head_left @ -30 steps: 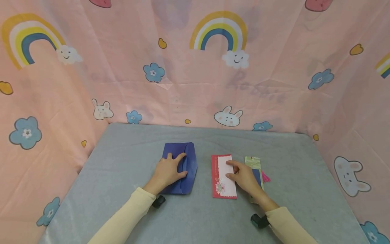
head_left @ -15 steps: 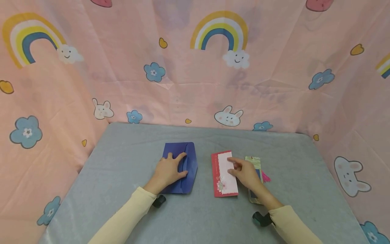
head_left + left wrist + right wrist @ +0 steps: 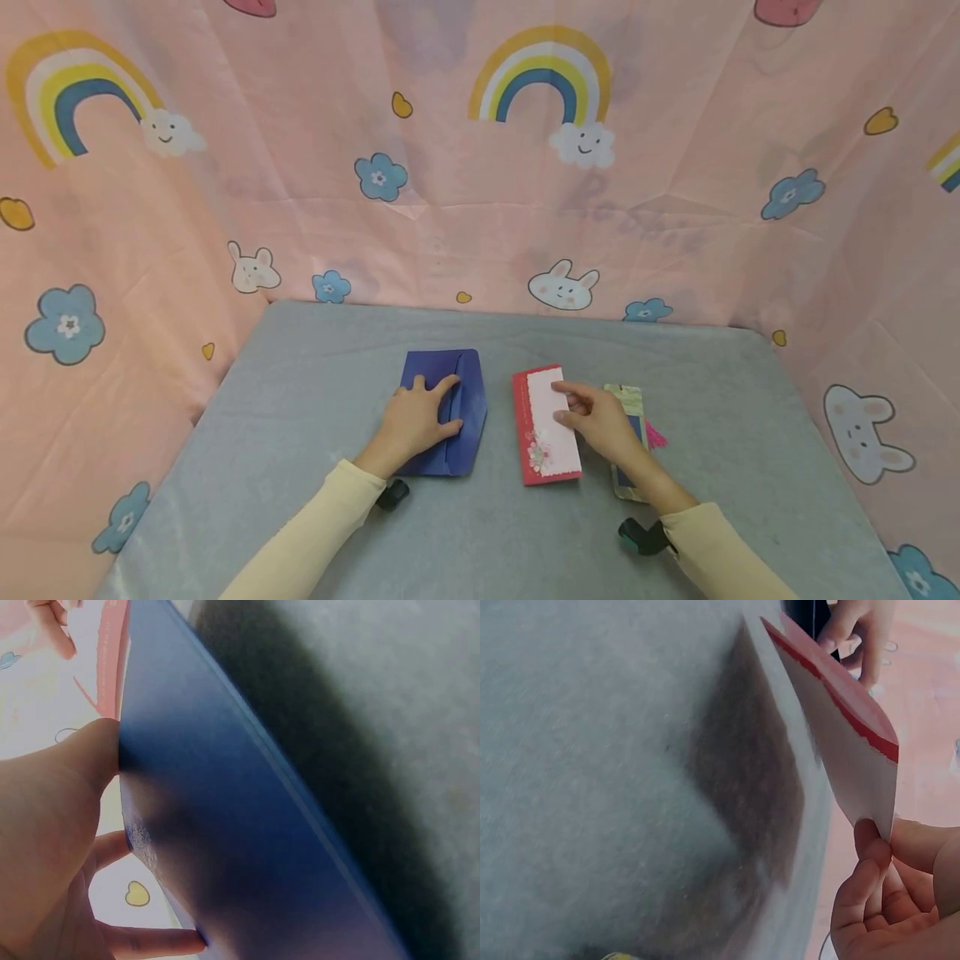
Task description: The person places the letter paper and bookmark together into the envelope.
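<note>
While the left hand (image 3: 408, 422) is resting spread-fingered on the blue envelope (image 3: 471, 407), flap pointing right, the right hand (image 3: 602, 423) is pinching the red-and-white card (image 3: 546, 435) by its right edge. Card is hovering over the bench (image 3: 495, 533), right of the envelope, long axis running near-to-far, far end leaning slightly left.

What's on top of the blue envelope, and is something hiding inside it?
The left hand rests on the blue envelope, its fingers spread. I can't tell what's inside, because the envelope's own paper covers it.
</note>
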The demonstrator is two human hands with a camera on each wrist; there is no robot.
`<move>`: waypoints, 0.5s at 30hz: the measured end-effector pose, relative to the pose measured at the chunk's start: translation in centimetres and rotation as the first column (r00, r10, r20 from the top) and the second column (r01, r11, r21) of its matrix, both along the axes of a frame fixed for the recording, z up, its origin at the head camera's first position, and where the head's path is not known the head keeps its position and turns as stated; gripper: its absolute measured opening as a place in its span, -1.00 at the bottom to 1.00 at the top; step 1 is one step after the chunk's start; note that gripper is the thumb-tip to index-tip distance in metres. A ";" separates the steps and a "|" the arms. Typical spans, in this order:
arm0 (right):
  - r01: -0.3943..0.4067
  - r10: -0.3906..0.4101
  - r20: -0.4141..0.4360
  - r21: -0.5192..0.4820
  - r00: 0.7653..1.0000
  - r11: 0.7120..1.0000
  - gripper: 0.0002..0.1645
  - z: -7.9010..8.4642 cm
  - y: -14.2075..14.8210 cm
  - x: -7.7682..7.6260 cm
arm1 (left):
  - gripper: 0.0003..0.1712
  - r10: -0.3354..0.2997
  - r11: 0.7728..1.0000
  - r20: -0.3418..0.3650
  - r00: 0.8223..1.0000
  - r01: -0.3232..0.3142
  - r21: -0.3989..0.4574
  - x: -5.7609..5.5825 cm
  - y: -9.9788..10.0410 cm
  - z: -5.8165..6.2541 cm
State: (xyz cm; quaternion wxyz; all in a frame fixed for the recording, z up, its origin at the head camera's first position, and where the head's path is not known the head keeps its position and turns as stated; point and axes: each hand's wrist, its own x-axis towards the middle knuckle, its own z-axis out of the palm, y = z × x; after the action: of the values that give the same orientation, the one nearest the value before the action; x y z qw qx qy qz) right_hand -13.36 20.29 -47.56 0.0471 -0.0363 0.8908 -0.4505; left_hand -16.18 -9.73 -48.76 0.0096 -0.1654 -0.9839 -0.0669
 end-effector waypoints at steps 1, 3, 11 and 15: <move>-0.002 0.002 0.000 -0.009 1.000 1.000 -0.46 0.0 0.0 0.0 | -0.15 0.001 1.000 0.000 1.000 -0.001 -0.002 0.0 0.0 0.0; -0.002 0.002 -0.001 -0.024 1.000 1.000 -0.45 0.1 -0.2 -0.1 | -0.15 0.003 1.000 0.003 1.000 -0.003 -0.003 -0.1 0.0 -0.1; -0.013 0.013 -0.002 -0.069 1.000 0.998 -0.51 0.2 -1.3 -0.4 | -0.16 0.005 1.000 0.017 1.000 -0.005 -0.002 0.0 0.0 0.0; -0.027 0.027 -0.004 -0.092 1.000 0.995 -0.52 0.2 -1.8 -0.6 | -0.16 0.009 1.000 0.024 1.000 -0.009 0.004 0.0 0.0 0.0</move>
State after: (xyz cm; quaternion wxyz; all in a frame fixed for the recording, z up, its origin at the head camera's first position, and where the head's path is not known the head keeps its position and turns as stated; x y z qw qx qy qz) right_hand -13.98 18.45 -47.37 0.0504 -0.0511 0.8685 -0.4905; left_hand -16.17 -9.70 -48.75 -0.0016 -0.1600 -0.9846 -0.0711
